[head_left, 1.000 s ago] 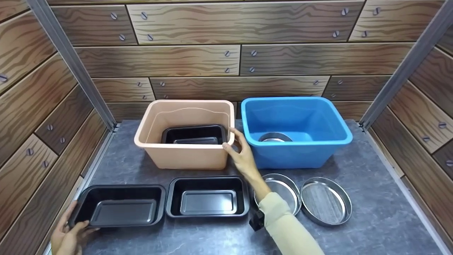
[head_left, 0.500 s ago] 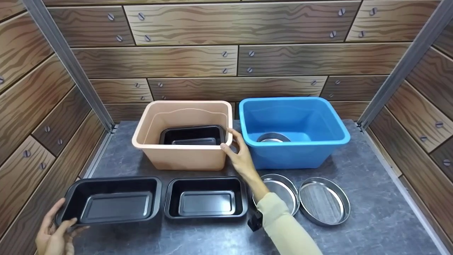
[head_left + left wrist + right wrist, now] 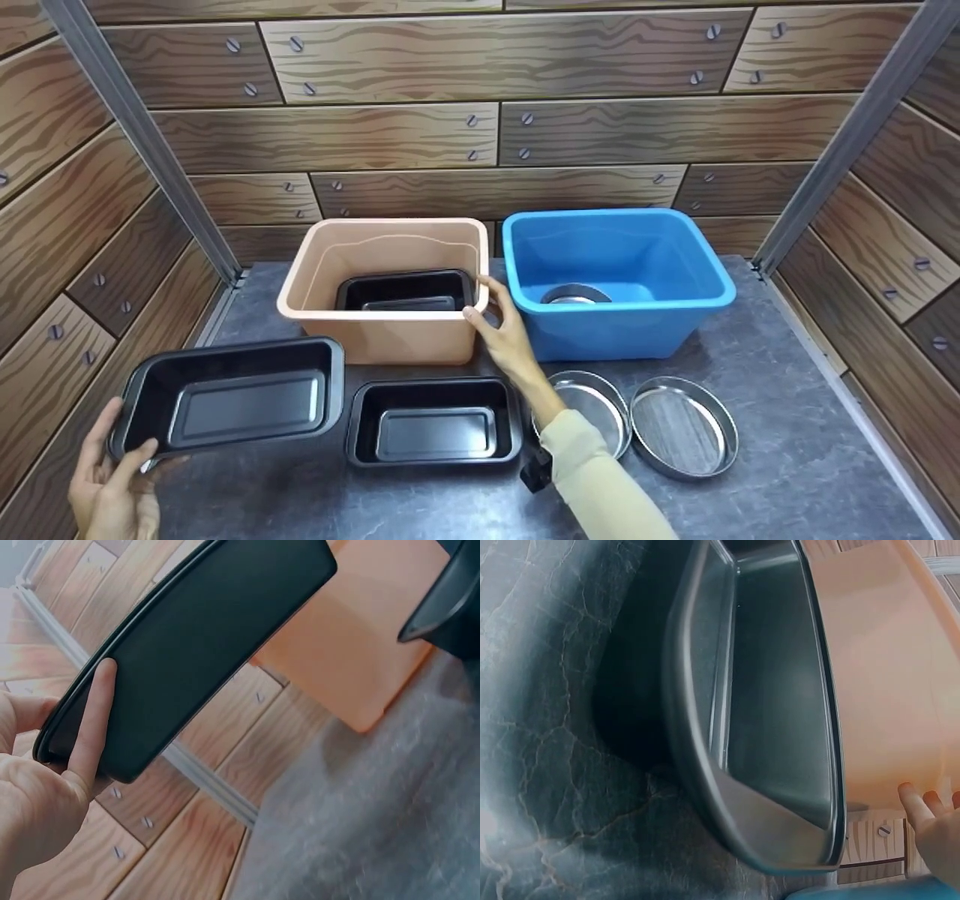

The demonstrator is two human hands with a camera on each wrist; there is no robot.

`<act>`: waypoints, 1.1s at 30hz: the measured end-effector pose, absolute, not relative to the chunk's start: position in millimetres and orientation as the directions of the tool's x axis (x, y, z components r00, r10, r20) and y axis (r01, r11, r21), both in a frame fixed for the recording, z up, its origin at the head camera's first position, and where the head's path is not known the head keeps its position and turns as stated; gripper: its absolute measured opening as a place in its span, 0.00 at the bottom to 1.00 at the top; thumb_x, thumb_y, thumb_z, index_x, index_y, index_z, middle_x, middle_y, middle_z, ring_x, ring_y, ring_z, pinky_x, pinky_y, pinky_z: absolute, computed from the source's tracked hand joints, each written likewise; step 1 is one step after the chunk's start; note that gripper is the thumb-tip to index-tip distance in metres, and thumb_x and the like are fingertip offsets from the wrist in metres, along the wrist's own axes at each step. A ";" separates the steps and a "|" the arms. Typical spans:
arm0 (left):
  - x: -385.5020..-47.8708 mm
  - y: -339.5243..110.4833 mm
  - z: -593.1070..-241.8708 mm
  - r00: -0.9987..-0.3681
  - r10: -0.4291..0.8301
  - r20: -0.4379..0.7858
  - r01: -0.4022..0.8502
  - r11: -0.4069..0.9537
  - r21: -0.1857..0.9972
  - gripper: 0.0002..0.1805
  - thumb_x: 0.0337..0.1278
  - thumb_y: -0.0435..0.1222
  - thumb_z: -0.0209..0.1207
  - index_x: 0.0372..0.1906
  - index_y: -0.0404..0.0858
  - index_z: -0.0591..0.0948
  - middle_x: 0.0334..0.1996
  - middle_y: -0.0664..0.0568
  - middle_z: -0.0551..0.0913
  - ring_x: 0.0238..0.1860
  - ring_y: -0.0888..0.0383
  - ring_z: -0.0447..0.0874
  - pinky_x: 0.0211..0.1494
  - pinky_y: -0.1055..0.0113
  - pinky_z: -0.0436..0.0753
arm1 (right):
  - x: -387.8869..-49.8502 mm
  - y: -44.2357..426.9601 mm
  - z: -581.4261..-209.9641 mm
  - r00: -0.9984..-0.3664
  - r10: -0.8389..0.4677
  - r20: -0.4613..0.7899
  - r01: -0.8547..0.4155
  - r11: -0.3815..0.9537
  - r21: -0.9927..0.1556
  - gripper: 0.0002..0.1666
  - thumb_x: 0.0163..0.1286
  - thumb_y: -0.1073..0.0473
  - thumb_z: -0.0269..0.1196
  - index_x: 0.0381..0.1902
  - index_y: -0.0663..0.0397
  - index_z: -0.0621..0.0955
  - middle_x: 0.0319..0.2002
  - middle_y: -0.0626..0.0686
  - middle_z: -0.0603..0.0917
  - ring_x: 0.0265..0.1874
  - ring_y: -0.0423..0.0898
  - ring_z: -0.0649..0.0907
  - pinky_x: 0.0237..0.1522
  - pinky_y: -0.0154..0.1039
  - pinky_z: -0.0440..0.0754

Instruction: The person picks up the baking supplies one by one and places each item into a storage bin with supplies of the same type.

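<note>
A black rectangular loaf pan (image 3: 244, 409), raised off the table and tilted, is held at its left end by my left hand (image 3: 116, 484). The left wrist view shows fingers along the outside of this loaf pan (image 3: 202, 645). My right hand (image 3: 510, 345) grips the right front corner of a peach plastic bin (image 3: 390, 337), thumb at the front and fingers at the side. Inside that bin lies another black loaf pan (image 3: 409, 291). A further loaf pan (image 3: 435, 435) sits on the table in front of the bin, left of my right forearm.
To the right of the peach bin stands a blue bin (image 3: 611, 334) holding a round metal pan (image 3: 576, 293). Two round metal pans rest in front, one (image 3: 592, 405) partly behind my right forearm, the other (image 3: 684, 427) farther right. Wood-patterned walls enclose the grey table (image 3: 795, 450).
My left hand has lifted its loaf pan off the table, moving it up and slightly left and tilting it. The right hand keeps its place on the peach bin. The view has shifted slightly.
</note>
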State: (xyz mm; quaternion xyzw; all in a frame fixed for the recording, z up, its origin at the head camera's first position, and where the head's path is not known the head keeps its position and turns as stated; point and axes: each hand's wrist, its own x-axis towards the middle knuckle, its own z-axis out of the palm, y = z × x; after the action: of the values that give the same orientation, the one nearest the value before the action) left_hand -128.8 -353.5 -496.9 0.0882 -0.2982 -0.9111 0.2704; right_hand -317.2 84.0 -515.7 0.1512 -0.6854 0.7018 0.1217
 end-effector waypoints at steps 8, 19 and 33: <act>-144.8 -325.2 -476.5 -0.792 -0.591 0.154 0.575 -0.636 0.515 0.37 0.57 0.04 0.46 0.72 0.24 0.70 0.61 0.31 0.75 0.46 0.39 0.89 0.26 0.49 0.90 | -302.6 84.8 -497.8 -0.929 -0.042 0.368 -0.367 -0.035 -0.930 0.34 0.72 0.69 0.65 0.73 0.68 0.69 0.71 0.66 0.71 0.67 0.61 0.74 0.70 0.48 0.76; -171.8 -293.6 -455.2 -0.790 -0.573 0.216 0.589 -0.612 0.528 0.36 0.55 0.04 0.49 0.70 0.24 0.72 0.66 0.32 0.69 0.52 0.38 0.86 0.32 0.50 0.91 | -301.6 84.9 -498.6 -0.930 -0.059 0.362 -0.361 -0.023 -0.932 0.35 0.73 0.69 0.65 0.74 0.67 0.67 0.72 0.66 0.70 0.67 0.62 0.74 0.68 0.47 0.78; -212.2 -261.5 -446.2 -0.803 -0.547 0.238 0.574 -0.600 0.558 0.36 0.58 0.08 0.53 0.72 0.29 0.73 0.68 0.33 0.65 0.58 0.39 0.80 0.34 0.52 0.91 | -321.8 88.7 -527.6 -0.936 -0.053 0.347 -0.348 0.003 -0.938 0.37 0.73 0.63 0.67 0.77 0.57 0.68 0.74 0.59 0.70 0.68 0.57 0.75 0.70 0.50 0.77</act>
State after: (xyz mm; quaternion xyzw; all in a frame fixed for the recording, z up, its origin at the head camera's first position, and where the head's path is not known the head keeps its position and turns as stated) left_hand -212.2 -261.5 -446.2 -0.0212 -0.3193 -0.8941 0.3132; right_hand -321.8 88.7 -527.6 0.1429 -0.7002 0.6913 0.1066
